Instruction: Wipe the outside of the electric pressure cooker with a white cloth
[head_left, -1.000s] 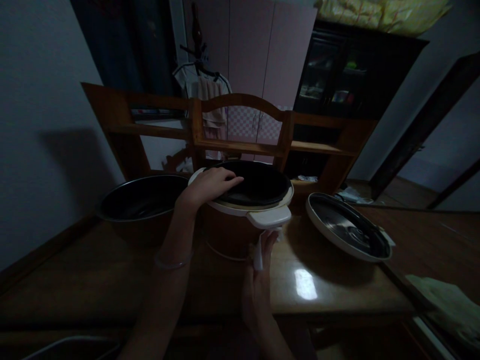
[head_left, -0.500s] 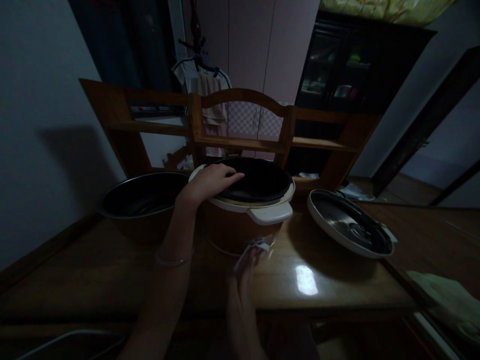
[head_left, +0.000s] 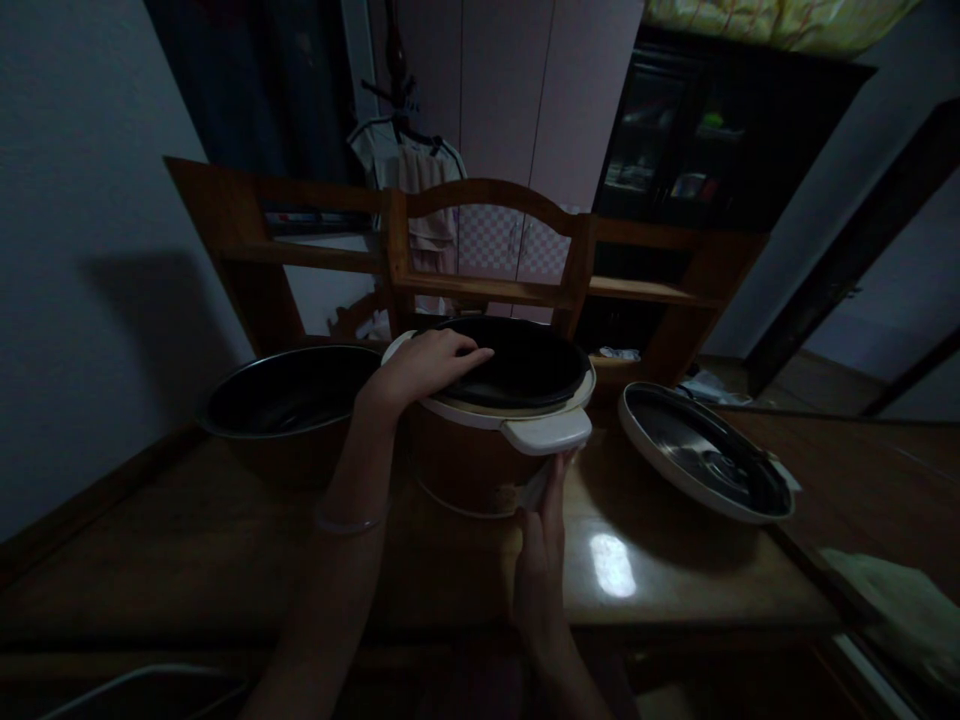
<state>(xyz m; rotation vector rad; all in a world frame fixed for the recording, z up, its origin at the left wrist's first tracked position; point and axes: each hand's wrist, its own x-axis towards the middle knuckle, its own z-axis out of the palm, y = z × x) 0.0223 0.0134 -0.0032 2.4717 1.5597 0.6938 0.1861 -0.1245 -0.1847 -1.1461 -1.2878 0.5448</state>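
An orange-brown rice cooker with a white rim and a dark inner pot stands on the wooden table. My left hand rests on its left rim, fingers curled over the edge of the pot. My right hand presses a small white cloth against the cooker's side, just under the white handle. The fingers are closed on the cloth.
A large dark metal bowl sits left of the cooker. A round metal lid lies tilted to the right. A wooden shelf rack stands behind. A pale green cloth lies at the lower right.
My right hand dropped away from the cooker with the cloth, then came back up against its side under the handle. My left hand stayed on the rim.
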